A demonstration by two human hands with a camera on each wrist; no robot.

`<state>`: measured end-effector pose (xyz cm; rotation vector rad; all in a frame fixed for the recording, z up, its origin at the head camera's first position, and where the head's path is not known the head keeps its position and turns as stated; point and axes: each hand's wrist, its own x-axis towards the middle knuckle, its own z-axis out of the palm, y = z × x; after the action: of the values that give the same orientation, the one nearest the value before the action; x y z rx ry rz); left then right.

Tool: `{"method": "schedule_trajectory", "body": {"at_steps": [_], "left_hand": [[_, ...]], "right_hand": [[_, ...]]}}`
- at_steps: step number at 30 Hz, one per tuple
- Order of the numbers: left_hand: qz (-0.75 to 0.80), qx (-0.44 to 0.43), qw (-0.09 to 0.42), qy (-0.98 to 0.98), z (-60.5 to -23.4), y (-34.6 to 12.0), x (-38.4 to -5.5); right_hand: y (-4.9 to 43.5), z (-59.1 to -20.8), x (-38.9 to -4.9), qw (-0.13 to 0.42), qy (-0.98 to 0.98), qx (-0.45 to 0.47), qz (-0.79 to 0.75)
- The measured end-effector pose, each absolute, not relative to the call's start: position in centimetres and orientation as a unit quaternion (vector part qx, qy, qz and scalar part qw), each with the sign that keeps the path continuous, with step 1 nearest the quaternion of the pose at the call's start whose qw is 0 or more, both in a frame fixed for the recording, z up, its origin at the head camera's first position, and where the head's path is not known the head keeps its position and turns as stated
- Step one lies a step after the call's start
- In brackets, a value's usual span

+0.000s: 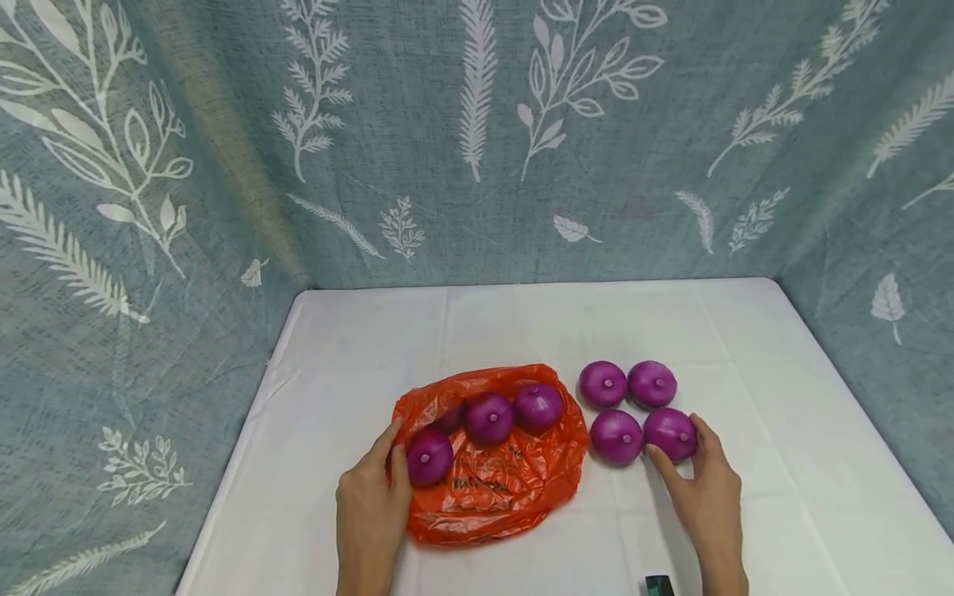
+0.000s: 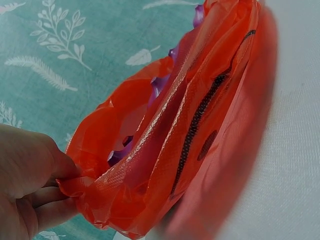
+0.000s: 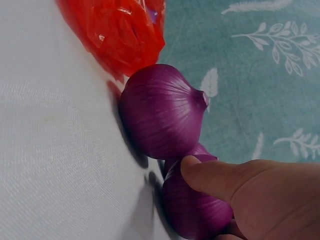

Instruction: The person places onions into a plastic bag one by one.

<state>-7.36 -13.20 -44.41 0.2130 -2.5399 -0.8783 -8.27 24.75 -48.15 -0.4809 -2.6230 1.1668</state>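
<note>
An orange-red plastic bag (image 1: 507, 488) lies spread on the table with several purple onions (image 1: 489, 419) in it. At its left edge my left hand (image 1: 375, 488) pinches the bag's rim between thumb and fingers, as the left wrist view also shows. To the right of the bag, more purple onions stand in two rows of two. My right hand (image 1: 704, 497) grips the near right onion (image 1: 670, 434), thumb on one side and fingers on the other. Beside it is the near left onion (image 3: 160, 111), close to the bag (image 3: 125, 37) in the right wrist view.
The table (image 1: 358, 339) has a white cover. Behind it and at both sides hangs a blue-green curtain (image 1: 417, 149) with white leaf prints. A small black and green object (image 1: 659, 585) shows at the bottom edge of the head view, left of my right forearm.
</note>
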Motion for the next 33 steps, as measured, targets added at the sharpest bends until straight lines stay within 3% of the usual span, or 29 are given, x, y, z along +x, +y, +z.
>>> {"method": "schedule_trajectory", "body": {"at_steps": [17,33], "left_hand": [[-0.313,0.078,0.218,-0.921,-44.1,-13.0,-7.4],[-0.325,0.07,0.227,-0.915,-44.1,-13.2,-7.2]], "right_hand": [[24.7,-47.5,-8.0,0.159,-0.888,-0.172,0.395],[22.8,-42.9,-7.4,0.232,-0.881,-0.123,0.393]]}}
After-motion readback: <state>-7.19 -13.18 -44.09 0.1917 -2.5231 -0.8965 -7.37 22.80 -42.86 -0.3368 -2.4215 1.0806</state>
